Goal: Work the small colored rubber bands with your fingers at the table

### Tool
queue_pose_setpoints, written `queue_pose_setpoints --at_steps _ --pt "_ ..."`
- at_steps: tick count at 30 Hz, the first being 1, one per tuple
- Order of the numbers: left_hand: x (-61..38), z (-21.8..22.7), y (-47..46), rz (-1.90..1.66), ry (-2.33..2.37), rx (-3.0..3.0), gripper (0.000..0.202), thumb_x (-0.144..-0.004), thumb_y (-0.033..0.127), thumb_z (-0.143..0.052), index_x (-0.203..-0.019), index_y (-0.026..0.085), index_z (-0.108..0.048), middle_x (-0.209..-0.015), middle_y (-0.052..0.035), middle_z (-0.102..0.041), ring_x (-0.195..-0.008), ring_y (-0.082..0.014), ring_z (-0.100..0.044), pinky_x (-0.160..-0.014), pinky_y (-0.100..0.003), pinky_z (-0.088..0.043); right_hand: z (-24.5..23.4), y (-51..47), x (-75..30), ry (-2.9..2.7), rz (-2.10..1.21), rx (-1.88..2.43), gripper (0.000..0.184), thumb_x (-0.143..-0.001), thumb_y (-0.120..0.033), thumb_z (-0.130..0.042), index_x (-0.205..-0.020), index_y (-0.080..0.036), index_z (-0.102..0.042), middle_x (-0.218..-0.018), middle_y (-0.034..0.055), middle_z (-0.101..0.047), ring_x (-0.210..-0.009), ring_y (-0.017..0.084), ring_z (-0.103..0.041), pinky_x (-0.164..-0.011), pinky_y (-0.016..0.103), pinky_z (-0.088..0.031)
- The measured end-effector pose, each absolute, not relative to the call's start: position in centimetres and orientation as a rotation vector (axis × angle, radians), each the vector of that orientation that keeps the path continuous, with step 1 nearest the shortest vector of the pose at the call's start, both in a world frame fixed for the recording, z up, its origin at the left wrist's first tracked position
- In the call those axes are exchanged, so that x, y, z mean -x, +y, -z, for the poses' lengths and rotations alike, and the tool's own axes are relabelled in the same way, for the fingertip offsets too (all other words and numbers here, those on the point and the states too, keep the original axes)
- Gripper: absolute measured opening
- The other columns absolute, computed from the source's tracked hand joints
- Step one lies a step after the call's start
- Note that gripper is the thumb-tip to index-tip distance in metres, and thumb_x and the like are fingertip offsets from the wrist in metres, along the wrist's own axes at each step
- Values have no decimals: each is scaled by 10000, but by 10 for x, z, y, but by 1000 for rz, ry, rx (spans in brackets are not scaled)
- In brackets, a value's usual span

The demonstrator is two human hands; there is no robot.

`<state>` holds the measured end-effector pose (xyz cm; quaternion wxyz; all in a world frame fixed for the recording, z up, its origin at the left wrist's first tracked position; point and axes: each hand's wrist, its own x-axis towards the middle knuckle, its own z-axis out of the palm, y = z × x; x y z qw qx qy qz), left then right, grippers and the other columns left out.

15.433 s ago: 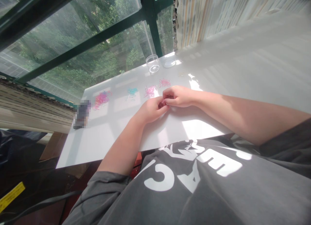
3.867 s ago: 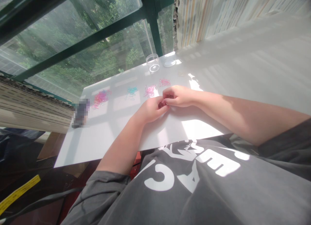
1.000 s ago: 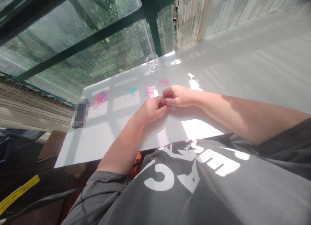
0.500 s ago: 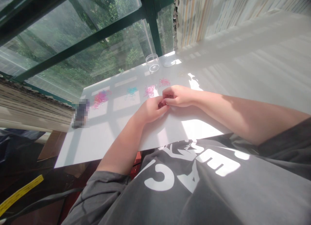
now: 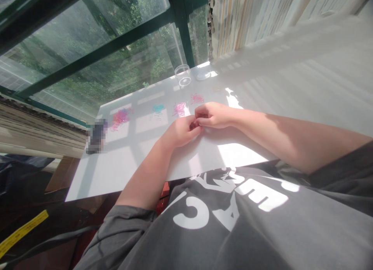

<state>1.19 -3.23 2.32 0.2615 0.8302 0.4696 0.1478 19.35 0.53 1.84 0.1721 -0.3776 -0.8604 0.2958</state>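
Grip: left hand (image 5: pixel 180 132), right hand (image 5: pixel 215 115) pinch pink bands (image 5: pixel 193 125).

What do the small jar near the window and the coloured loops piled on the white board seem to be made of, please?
The jar looks like clear, glossy plastic or glass: the board shows through it and its rim glints. The coloured loops look like thin rubber or elastic: fine, limp tangles in pink and teal, though too small to be sure.
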Motion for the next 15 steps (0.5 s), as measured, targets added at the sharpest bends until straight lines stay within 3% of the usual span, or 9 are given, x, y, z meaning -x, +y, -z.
queue_pose_setpoints --at_steps 15 --pt "-12 -24 -33 -390 1274 -2237 191 -798 342 -488 -728 166 -504 -663 -2 -559 -595 -112 -473 -552 -242 -339 -19 5 -194 -2443 -854 1064 126 -755 -285 -509 -776 -188 -586 -686 2 -576 -618 128 -432 -574 256 -271"
